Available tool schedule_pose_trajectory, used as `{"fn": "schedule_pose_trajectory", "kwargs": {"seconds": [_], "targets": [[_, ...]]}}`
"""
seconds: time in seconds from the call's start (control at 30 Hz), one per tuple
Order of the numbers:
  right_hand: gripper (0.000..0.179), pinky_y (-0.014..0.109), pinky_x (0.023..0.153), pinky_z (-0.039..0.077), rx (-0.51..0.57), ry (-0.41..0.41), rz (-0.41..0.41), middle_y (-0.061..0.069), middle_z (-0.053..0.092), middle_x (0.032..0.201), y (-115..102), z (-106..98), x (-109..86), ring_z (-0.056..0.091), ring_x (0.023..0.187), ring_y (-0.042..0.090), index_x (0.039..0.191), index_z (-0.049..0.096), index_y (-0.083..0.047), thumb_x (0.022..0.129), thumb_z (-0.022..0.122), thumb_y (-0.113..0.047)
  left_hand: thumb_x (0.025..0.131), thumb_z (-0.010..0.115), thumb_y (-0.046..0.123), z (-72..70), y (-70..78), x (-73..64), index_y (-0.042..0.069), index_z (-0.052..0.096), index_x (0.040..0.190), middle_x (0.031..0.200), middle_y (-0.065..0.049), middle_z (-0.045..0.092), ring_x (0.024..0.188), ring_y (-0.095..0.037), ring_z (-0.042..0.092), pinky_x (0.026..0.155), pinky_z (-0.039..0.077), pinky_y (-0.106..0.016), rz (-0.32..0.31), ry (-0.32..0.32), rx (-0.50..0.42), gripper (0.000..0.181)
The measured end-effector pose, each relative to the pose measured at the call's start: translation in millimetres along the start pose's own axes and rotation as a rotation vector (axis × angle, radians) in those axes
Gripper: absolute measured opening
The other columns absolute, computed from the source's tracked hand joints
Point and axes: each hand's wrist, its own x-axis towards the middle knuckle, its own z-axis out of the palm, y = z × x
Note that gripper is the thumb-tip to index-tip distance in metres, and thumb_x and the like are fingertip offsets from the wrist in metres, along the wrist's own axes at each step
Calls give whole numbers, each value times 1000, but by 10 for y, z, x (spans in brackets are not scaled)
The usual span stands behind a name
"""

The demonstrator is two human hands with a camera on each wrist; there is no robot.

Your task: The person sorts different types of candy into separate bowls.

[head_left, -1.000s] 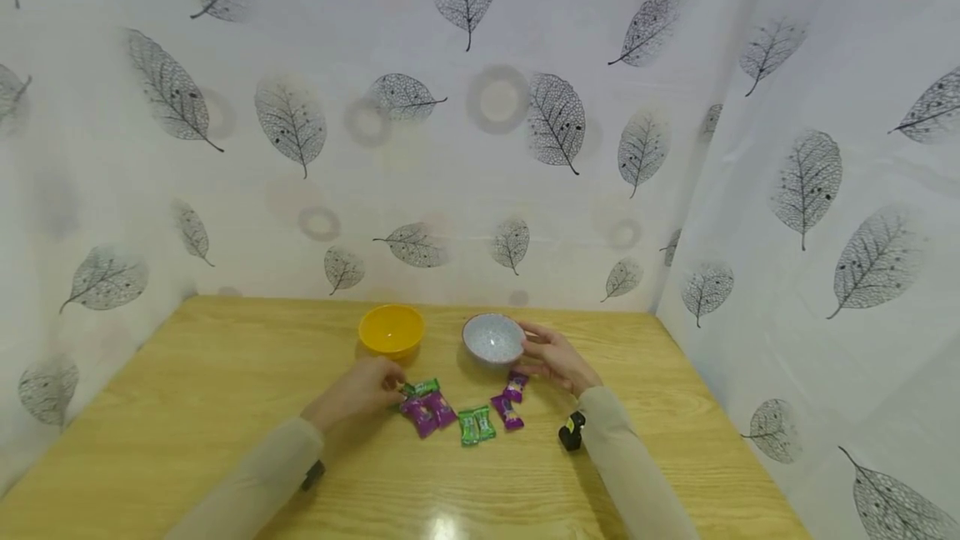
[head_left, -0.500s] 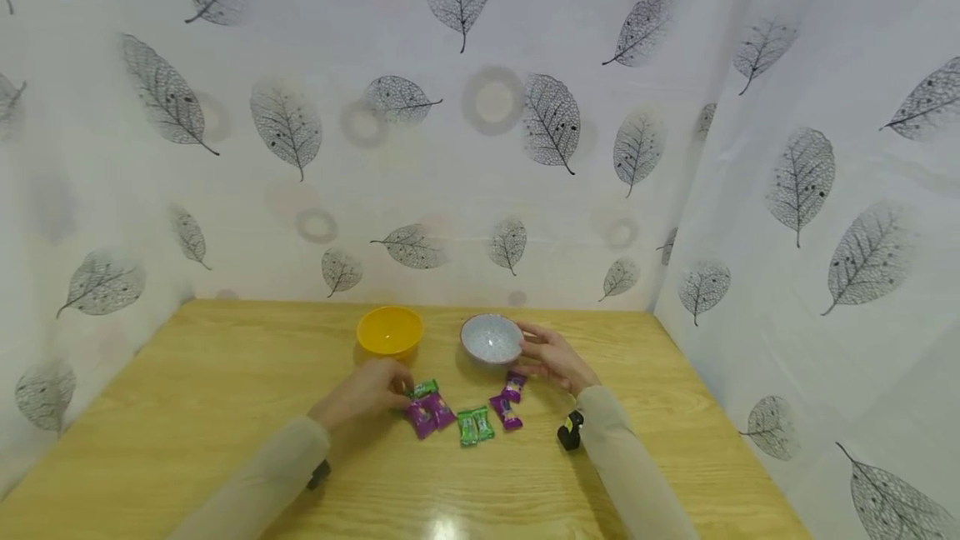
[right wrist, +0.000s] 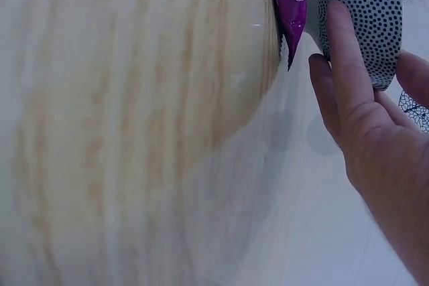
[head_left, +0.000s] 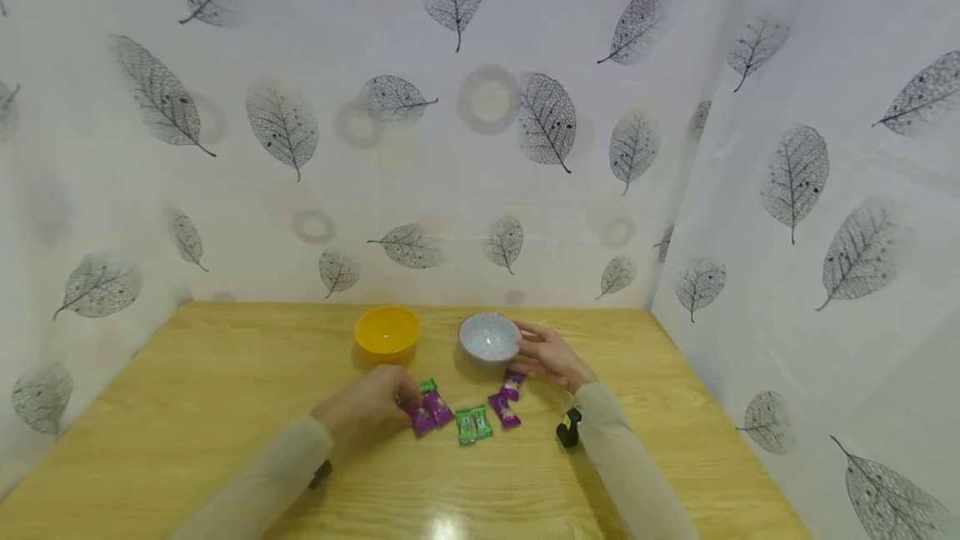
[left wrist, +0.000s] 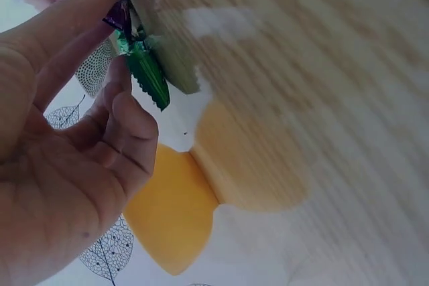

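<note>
My left hand (head_left: pixel 375 401) is over the left group of candies, palm facing inward. In the left wrist view its thumb reaches a purple-wrapped candy (left wrist: pixel 119 11), and the other fingers lie close to a green-wrapped candy (left wrist: pixel 149 72). Part of the group is hidden under that hand in the head view. My right hand (head_left: pixel 553 357) rests extended fingers against the right side of a pale bowl (head_left: pixel 489 338), whose outside shows dark dots in the right wrist view. Close to those fingers lies another purple candy (right wrist: pixel 291 5).
A yellow bowl (head_left: pixel 387 333) stands at the back, left of the pale one. Two green candies (head_left: pixel 474 424) lie in the middle of the wooden table (head_left: pixel 525 490), with two purple ones (head_left: pixel 505 412) to their right. A leaf-patterned sheet (head_left: pixel 480 157) hangs behind.
My left hand has moved slightly right and nearer, from the green candy onto the purple ones, covering more of the group. The right hand stays at the pale bowl.
</note>
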Motion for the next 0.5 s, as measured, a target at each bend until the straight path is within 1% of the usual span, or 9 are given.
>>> {"fn": "schedule_pose_trajectory", "kwargs": {"seconds": [0.07, 0.17, 0.37, 0.5], "targets": [[54, 44, 99, 52, 4, 7, -2, 35, 28, 151, -7, 0, 3, 45, 132, 47, 152, 27, -1, 101, 42, 0, 74, 79, 7, -1, -6, 24, 20, 75, 86, 85, 11, 70, 81, -9, 63, 79, 56, -31, 18, -10, 30, 18], [53, 44, 99, 52, -5, 8, 3, 33, 28, 152, -6, 2, 10, 45, 131, 47, 152, 28, -2, 101, 43, 0, 73, 81, 8, 9, -22, 49, 19, 75, 87, 84, 11, 70, 80, -8, 63, 78, 55, -29, 25, -26, 47, 19], [52, 42, 98, 53, -21, 13, 9, 32, 29, 152, 1, 6, 8, 48, 129, 47, 152, 29, -2, 101, 42, 0, 72, 82, 7, 46, -12, 76, 18, 75, 90, 84, 10, 66, 78, -8, 60, 72, 52, -23, 57, -48, 29, 21], [52, 42, 97, 53, -4, 28, 14, 33, 30, 151, -13, 4, -3, 48, 129, 46, 152, 29, -2, 101, 42, 0, 72, 81, 7, 52, 43, 99, 19, 76, 94, 86, 11, 66, 79, -7, 60, 73, 53, -21, 44, -100, -30, 25]]}}
